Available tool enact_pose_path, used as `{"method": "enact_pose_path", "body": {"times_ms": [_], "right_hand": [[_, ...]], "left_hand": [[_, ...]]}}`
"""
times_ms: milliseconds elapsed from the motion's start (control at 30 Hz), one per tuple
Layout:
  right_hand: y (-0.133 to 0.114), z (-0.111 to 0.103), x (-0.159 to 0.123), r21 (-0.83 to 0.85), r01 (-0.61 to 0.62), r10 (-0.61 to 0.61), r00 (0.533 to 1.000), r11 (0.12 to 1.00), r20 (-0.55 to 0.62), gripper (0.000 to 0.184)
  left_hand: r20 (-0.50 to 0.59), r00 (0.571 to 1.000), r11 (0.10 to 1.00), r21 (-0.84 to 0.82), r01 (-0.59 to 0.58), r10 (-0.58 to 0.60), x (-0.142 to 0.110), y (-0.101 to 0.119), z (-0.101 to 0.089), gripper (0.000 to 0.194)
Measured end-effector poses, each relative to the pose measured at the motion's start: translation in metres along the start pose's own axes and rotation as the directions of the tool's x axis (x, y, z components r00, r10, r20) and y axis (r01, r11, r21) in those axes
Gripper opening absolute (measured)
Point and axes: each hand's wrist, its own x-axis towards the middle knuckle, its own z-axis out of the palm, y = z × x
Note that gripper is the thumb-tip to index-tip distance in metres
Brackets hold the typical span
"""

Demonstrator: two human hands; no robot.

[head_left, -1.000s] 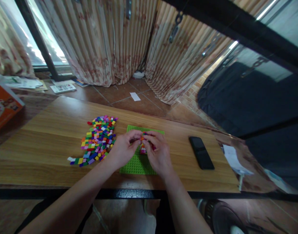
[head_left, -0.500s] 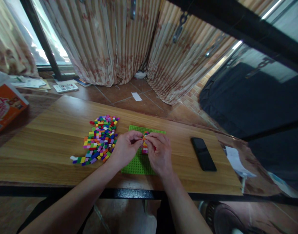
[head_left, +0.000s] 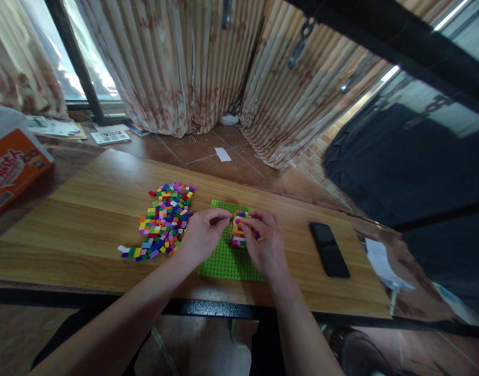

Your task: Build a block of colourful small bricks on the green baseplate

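A small multicoloured structure of toy bricks [head_left: 238, 240] stands on a green studded baseplate [head_left: 219, 266] in front of me. My right hand [head_left: 267, 243] is closed around the structure's right side, its thumb at the top and its curled fingers hiding part of it. At the structure's left edge is my left hand [head_left: 203, 234], thumb and forefinger pinched together. Whatever lies between those fingertips is too small to make out. To the left of the baseplate spreads a loose pile of small coloured bricks [head_left: 167, 219].
On the wooden table [head_left: 86, 209], a black phone [head_left: 329, 249] lies to the right. An orange and white box [head_left: 14, 164] sits at the far left. White paper [head_left: 384, 261] lies beyond the table's right end. Patterned curtains [head_left: 165, 68] hang behind.
My hands have moved apart a little, so more of the brick structure's top shows between them. The whole view has shifted slightly, with the table scene drifting right.
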Motion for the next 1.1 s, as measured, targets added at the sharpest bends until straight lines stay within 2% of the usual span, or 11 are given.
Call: {"method": "enact_pose_path", "body": {"times_ms": [600,833,1100], "right_hand": [[0.001,0.005,0.001,0.094,-0.091,0.092,0.996,0.991,-0.012,0.013],[0.001,0.004,-0.002,0.054,-0.026,0.026,1.000,0.998,-0.009,0.013],[-0.005,0.001,-0.004,-0.067,-0.022,0.025,0.999,0.997,0.047,0.017]], "left_hand": [[0.003,1.000,0.999,0.039,-0.027,0.027,-0.001,0.005,0.004,0.013],[-0.018,1.000,1.000,0.003,-0.012,0.012,-0.004,0.001,0.008,0.012],[-0.031,0.999,1.000,-0.010,-0.025,0.024,-0.006,0.000,0.012,0.011]]}}
